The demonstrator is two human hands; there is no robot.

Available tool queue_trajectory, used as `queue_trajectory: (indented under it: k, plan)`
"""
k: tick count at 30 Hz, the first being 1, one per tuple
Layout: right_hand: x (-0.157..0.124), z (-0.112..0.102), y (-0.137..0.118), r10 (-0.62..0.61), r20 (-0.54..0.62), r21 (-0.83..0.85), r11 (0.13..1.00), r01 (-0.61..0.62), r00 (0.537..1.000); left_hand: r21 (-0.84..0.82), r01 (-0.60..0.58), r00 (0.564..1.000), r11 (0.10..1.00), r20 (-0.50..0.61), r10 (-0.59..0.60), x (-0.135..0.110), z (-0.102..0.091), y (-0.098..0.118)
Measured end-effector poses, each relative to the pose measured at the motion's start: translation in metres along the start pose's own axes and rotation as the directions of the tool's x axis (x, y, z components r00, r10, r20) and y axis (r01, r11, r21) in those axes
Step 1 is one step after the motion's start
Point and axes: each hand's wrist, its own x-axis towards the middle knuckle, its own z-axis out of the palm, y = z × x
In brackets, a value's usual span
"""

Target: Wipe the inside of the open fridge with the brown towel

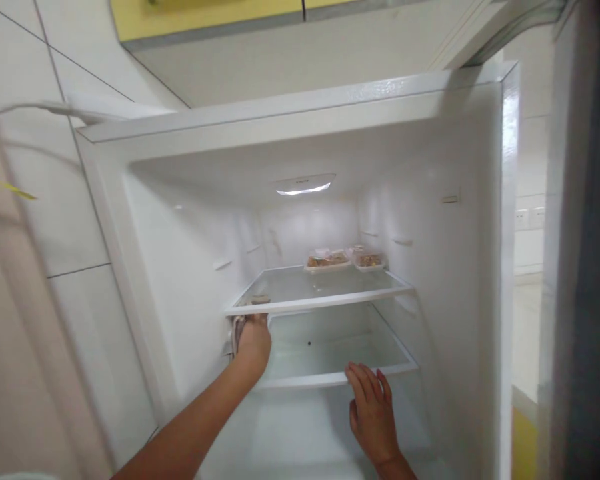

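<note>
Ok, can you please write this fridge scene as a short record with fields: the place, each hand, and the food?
place: open fridge, inner light on
left: left hand grips a pale cloth at the left front corner of the upper shelf
right: right hand, fingers flat, touches the front edge of the lower shelf
food: a wide food tray and a smaller food tray, side by side at the back of the upper shelf
</note>
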Motion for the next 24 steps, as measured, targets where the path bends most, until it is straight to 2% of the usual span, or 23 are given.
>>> queue_trajectory:
  k: [4, 7, 10, 13, 16, 19, 22, 24]
  plan:
    - [0.0, -0.002, 0.001, -0.024, 0.006, 0.003, 1.0, 0.024, 1.0, 0.088, -0.04, 0.996, 0.995, 0.087, 0.032, -0.063, -0.031, -0.009]
    - [0.001, -0.004, 0.0, -0.028, 0.003, -0.001, 1.0, 0.028, 1.0, 0.12, -0.099, 0.986, 0.988, 0.147, 0.081, -0.105, -0.045, -0.021]
    - [0.003, -0.005, -0.001, -0.03, 0.012, -0.011, 0.999, 0.03, 0.999, 0.129, -0.122, 0.978, 0.984, 0.184, 0.097, -0.137, -0.047, -0.032]
    - [0.004, -0.006, -0.002, -0.034, 0.009, -0.014, 0.999, 0.035, 0.999, 0.124, -0.123, 0.987, 0.985, 0.121, 0.108, -0.151, -0.042, -0.039]
    - [0.004, -0.006, -0.002, -0.03, 0.006, -0.007, 1.0, 0.03, 1.0, 0.156, -0.121, 0.987, 0.98, 0.128, 0.101, -0.142, -0.037, -0.038]
    - [0.003, -0.007, -0.003, -0.023, 0.015, 0.0, 1.0, 0.023, 1.0, 0.215, -0.118, 0.984, 0.97, 0.155, 0.085, -0.114, -0.03, -0.029]
    - [0.003, -0.007, -0.003, -0.02, 0.019, 0.005, 1.0, 0.02, 1.0, 0.231, -0.077, 0.993, 0.97, 0.102, 0.055, -0.078, -0.016, -0.019]
    - [0.004, -0.007, -0.003, -0.021, 0.012, 0.002, 1.0, 0.021, 1.0, 0.212, -0.027, 0.999, 0.977, 0.024, 0.022, -0.054, -0.002, -0.014]
